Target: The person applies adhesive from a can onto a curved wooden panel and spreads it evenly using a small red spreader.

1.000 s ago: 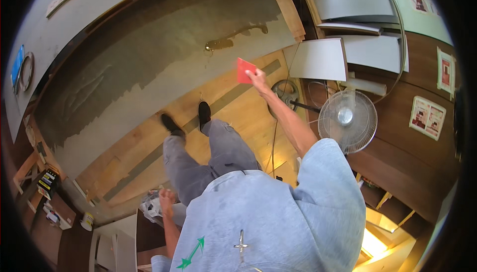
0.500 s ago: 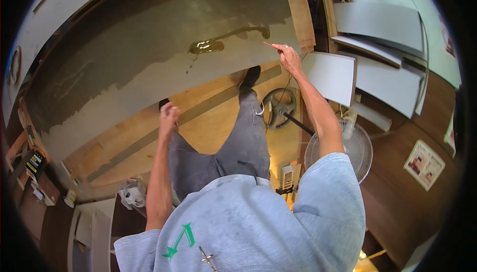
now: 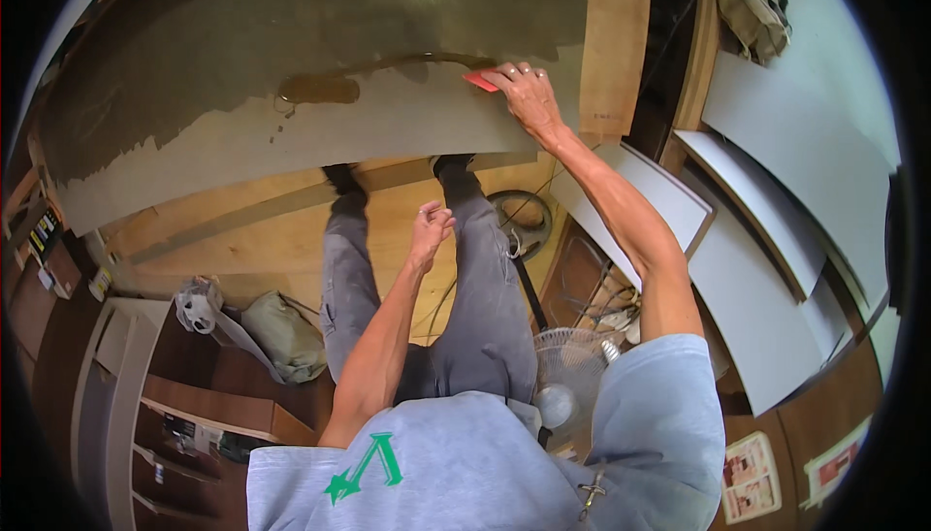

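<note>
My right hand [image 3: 529,96] grips a flat red spreader [image 3: 481,80], its edge at or just above the pale panel [image 3: 417,124], close to the right end of a trail of brown liquid [image 3: 427,58]. A thicker brown puddle [image 3: 320,89] lies to the left on the same panel, with a few drops below it. Dark wet coating [image 3: 291,7] covers the far part of the panel with a ragged edge. My left hand [image 3: 430,232] hangs above my legs, away from the panel. Its fingers are loosely curled, and nothing shows in them.
A wooden board [image 3: 615,36] borders the panel's right end. White-faced boards [image 3: 756,201] lean at the right. Near my right side stand a fan [image 3: 572,361] and its round base [image 3: 521,221]. At the left are a shelf unit [image 3: 208,395] and a green bag [image 3: 284,337].
My right hand has brought the spreader in from beyond the panel's near edge to the trail's right end. My left hand has swung right, from beside my left thigh to between my legs. The view has shifted.
</note>
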`<state>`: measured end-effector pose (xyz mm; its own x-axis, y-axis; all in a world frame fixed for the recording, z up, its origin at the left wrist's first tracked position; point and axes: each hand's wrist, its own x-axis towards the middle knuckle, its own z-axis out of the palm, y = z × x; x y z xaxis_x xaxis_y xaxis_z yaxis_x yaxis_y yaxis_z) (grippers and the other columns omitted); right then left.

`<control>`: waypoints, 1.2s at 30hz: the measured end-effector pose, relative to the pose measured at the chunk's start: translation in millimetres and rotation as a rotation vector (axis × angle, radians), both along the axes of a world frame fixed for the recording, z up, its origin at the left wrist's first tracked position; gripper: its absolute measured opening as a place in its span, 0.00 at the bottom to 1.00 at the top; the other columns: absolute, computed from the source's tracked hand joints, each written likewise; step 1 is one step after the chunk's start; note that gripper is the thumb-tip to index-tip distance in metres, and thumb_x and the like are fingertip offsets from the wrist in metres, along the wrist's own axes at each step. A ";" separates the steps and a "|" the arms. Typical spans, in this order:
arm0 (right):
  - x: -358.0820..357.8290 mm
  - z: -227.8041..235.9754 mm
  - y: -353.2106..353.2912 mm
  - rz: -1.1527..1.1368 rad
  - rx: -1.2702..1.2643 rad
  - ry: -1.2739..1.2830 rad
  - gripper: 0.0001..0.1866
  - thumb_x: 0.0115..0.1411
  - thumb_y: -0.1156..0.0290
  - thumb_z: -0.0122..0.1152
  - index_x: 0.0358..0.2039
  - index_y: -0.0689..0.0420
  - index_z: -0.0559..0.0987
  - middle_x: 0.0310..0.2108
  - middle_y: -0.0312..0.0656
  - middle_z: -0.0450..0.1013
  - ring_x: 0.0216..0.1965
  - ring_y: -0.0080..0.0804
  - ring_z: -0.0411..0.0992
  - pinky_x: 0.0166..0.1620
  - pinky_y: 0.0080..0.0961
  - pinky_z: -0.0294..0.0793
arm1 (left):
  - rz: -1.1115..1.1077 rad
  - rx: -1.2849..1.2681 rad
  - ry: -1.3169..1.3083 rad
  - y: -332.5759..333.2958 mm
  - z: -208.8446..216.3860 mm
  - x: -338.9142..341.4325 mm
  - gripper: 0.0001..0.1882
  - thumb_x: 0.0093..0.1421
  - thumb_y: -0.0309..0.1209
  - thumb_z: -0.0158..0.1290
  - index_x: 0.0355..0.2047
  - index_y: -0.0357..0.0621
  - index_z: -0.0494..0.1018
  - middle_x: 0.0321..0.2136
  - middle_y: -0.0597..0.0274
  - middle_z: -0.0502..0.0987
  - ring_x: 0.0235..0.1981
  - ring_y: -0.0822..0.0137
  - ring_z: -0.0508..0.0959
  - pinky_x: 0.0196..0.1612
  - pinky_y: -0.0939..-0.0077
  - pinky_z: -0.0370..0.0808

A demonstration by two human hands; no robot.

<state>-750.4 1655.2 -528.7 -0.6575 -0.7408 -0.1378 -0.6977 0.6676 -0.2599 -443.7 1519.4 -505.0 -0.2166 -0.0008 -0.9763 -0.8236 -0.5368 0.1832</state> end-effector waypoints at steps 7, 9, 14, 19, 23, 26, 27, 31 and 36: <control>-48.2 -14.4 -53.2 0.155 0.010 0.110 0.22 0.58 0.76 0.59 0.52 0.42 0.80 0.48 0.32 0.77 0.52 0.35 0.73 0.53 0.40 0.70 | 0.186 0.029 -0.039 31.6 -43.4 -72.4 0.38 0.65 0.37 0.58 0.69 0.43 0.53 0.61 0.50 0.69 0.59 0.58 0.74 0.59 0.55 0.73; -33.6 -15.1 -34.0 0.196 0.053 0.050 0.22 0.57 0.76 0.59 0.52 0.42 0.80 0.48 0.33 0.77 0.52 0.35 0.73 0.54 0.41 0.70 | 0.248 0.057 -0.046 35.2 -51.5 -70.8 0.37 0.65 0.36 0.58 0.69 0.43 0.53 0.62 0.51 0.68 0.61 0.58 0.72 0.61 0.53 0.72; -32.4 4.1 38.0 0.153 0.037 -0.085 0.25 0.56 0.79 0.58 0.54 0.44 0.81 0.50 0.34 0.77 0.52 0.38 0.73 0.52 0.41 0.72 | 0.532 0.330 0.105 51.9 -67.6 -80.1 0.33 0.64 0.29 0.54 0.68 0.46 0.56 0.64 0.55 0.65 0.65 0.57 0.68 0.65 0.52 0.69; -23.0 -1.3 85.6 0.004 0.091 0.016 0.28 0.53 0.81 0.60 0.55 0.45 0.81 0.48 0.35 0.77 0.50 0.39 0.74 0.49 0.41 0.74 | 1.058 0.523 0.276 90.1 -83.9 -108.4 0.27 0.61 0.23 0.45 0.63 0.46 0.64 0.66 0.55 0.66 0.71 0.50 0.62 0.72 0.43 0.58; -43.4 11.2 104.4 -0.009 0.041 -0.161 0.27 0.53 0.80 0.61 0.54 0.46 0.82 0.46 0.38 0.78 0.47 0.42 0.75 0.47 0.41 0.75 | 1.228 0.775 0.303 101.4 -86.2 -110.4 0.18 0.69 0.35 0.44 0.56 0.45 0.72 0.58 0.57 0.75 0.63 0.53 0.70 0.70 0.51 0.64; -72.3 22.1 65.5 0.049 -0.047 -0.072 0.25 0.54 0.81 0.60 0.52 0.47 0.83 0.44 0.38 0.78 0.44 0.43 0.75 0.46 0.40 0.75 | 1.311 1.003 0.205 102.6 -120.5 -99.0 0.20 0.69 0.43 0.50 0.55 0.44 0.72 0.55 0.57 0.76 0.59 0.56 0.74 0.65 0.56 0.72; -83.7 23.3 76.7 0.038 0.020 -0.065 0.25 0.55 0.80 0.60 0.52 0.46 0.83 0.44 0.38 0.78 0.44 0.44 0.75 0.46 0.40 0.75 | 1.094 0.774 0.072 119.1 -104.6 -125.8 0.22 0.69 0.46 0.52 0.54 0.44 0.73 0.51 0.59 0.79 0.53 0.59 0.78 0.60 0.60 0.77; -110.1 11.7 40.6 0.067 0.065 -0.083 0.25 0.57 0.81 0.56 0.54 0.48 0.82 0.43 0.41 0.78 0.45 0.48 0.75 0.48 0.42 0.76 | 1.028 0.886 0.256 124.7 -139.7 -140.6 0.20 0.70 0.45 0.51 0.53 0.44 0.73 0.48 0.60 0.80 0.49 0.61 0.79 0.57 0.59 0.78; -103.9 -2.2 28.4 0.078 0.167 -0.098 0.25 0.58 0.79 0.56 0.54 0.42 0.82 0.45 0.39 0.79 0.46 0.46 0.75 0.47 0.44 0.76 | 0.991 0.877 0.474 135.3 -151.2 -149.5 0.21 0.70 0.46 0.50 0.52 0.44 0.74 0.48 0.60 0.80 0.49 0.61 0.78 0.57 0.59 0.77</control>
<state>-854.4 1683.5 -530.9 -0.5768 -0.7501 -0.3234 -0.7256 0.6524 -0.2191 -593.2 1654.6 -656.2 -0.7891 0.2181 -0.5743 0.0039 -0.9331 -0.3596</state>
